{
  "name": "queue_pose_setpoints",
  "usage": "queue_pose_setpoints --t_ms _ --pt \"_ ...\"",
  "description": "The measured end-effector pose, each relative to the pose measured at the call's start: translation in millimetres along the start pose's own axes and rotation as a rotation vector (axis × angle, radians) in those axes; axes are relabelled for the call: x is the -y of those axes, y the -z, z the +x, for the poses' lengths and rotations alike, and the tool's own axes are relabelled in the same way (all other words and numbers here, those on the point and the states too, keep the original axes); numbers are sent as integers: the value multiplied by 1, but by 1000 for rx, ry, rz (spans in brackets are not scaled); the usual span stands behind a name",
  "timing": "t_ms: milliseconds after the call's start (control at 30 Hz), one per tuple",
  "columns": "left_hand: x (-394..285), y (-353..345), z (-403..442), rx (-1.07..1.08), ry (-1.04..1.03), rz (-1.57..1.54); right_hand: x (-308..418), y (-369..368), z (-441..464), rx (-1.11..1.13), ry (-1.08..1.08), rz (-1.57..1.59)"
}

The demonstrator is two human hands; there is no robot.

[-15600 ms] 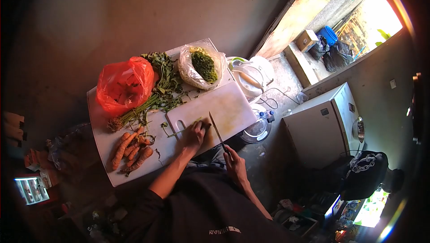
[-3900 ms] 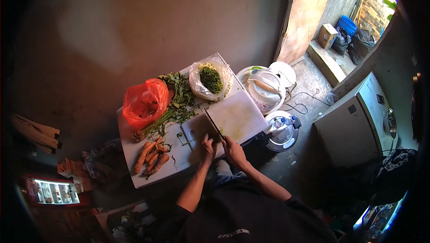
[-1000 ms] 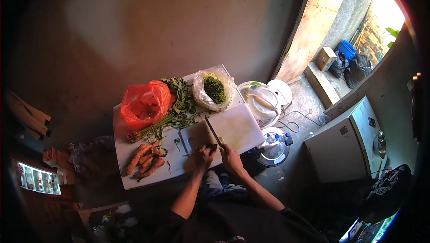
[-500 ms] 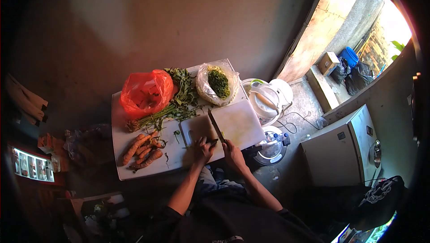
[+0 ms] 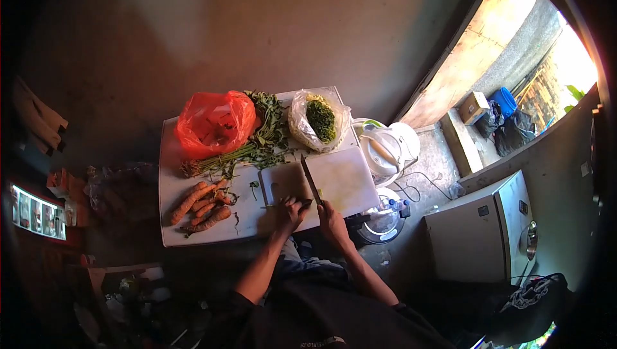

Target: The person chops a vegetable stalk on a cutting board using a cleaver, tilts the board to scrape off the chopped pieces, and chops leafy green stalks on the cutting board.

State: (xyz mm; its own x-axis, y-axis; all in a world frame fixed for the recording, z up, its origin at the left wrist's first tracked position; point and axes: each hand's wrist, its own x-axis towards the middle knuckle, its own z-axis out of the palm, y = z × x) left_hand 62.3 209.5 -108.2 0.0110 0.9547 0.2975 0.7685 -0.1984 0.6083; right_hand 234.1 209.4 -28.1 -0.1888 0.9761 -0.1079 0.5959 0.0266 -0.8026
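Note:
A knife [image 5: 310,177] is in my right hand [image 5: 331,219], its blade pointing away from me over the white cutting board [image 5: 350,178]. My left hand [image 5: 291,213] rests at the board's near left part, close to the knife's handle end. Its fingers are curled together, with a small dark piece at their tips that I cannot make out. A small pale green bit [image 5: 321,192] lies on the board right beside the blade. Shadow covers the board's left part.
On the white table [image 5: 247,230] lie several carrots [image 5: 202,207] and leafy green stalks [image 5: 273,127]. A red plastic bag [image 5: 215,124] and a clear bag of chopped greens [image 5: 320,119] stand at the back. White appliances [image 5: 385,150] sit right of the table, near a fridge [image 5: 472,236].
The view has shifted slightly. Both hands and the knife stay in nearly the same place on the board.

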Motion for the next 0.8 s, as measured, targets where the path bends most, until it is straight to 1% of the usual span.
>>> queue_pose_setpoints --t_ms 67,100,167,233,400,467,500,567,667,800 --pt "3 0 -3 -85 -126 175 2 0 -10 2 -29 -5" --pt "3 2 -3 -87 -117 173 1 0 -13 -3 -61 -9" --pt "2 5 -1 -34 -150 205 1 -3 -15 -7 -57 -6" --pt "3 1 0 -44 -125 178 -1 -7 -11 -36 -27 -30" --pt "6 -7 -1 -82 -84 73 1 -4 4 -5 2 23" --pt "12 -13 -5 -6 -12 102 2 -3 2 5 9 32" --pt "12 -12 -5 -9 -9 102 2 -1 -2 13 -12 6" --pt "12 -11 -6 -98 -121 182 0 -1 -8 24 -32 -25" --pt "11 -9 -5 -111 -159 214 0 -6 -9 -1 -46 -20" --pt "3 -6 -2 -85 -113 118 0 -8 7 -12 13 20"
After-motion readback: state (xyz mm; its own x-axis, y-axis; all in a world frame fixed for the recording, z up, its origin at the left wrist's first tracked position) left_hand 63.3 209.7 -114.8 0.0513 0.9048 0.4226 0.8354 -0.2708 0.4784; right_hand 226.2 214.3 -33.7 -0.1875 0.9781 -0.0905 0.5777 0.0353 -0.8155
